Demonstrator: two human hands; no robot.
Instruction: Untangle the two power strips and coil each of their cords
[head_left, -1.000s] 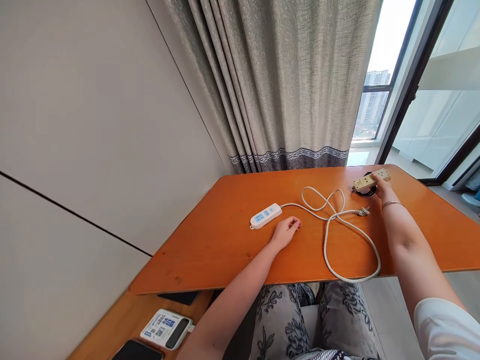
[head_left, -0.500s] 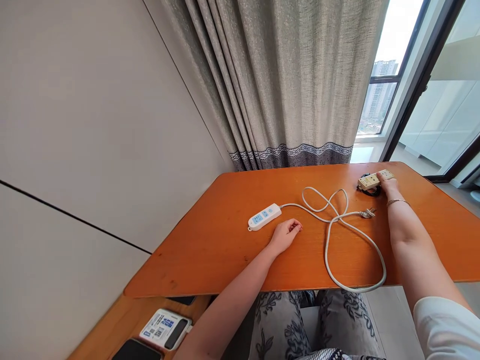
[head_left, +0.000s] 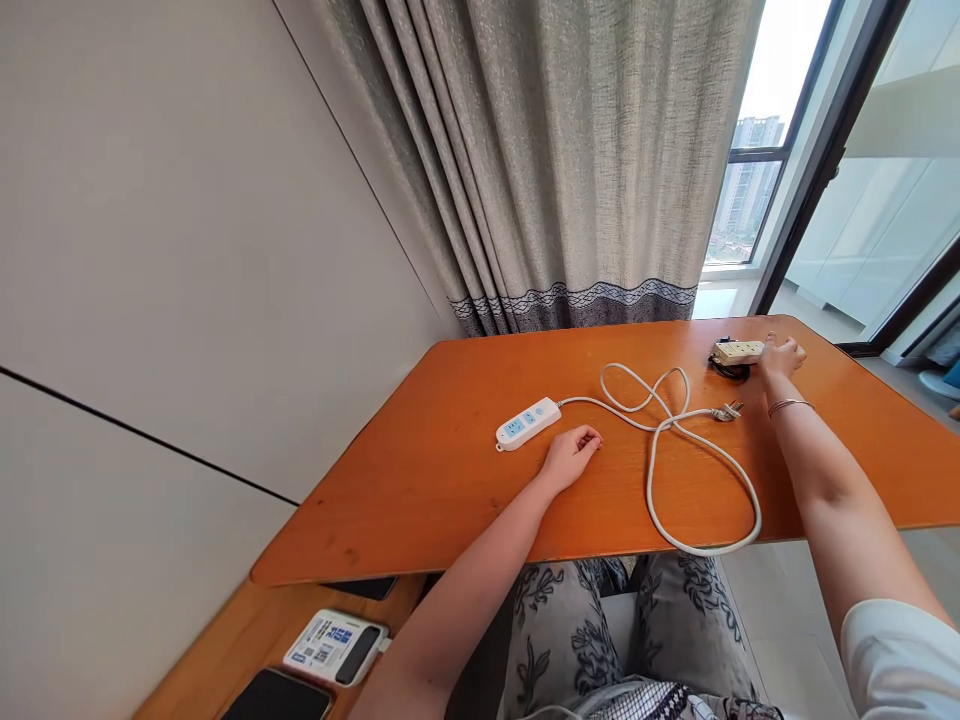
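A gray curtain and a window back an orange table. At its far right corner, the right hand, fingers spread, reaches the end of a cream strip with black cord; contact is unclear. The left hand rests curled, fingertips hard to read, near a white strip, whose looped cord lies between the hands. A white device sits lower left.

Bright daylight enters through the window, distant buildings seemingly hazy.
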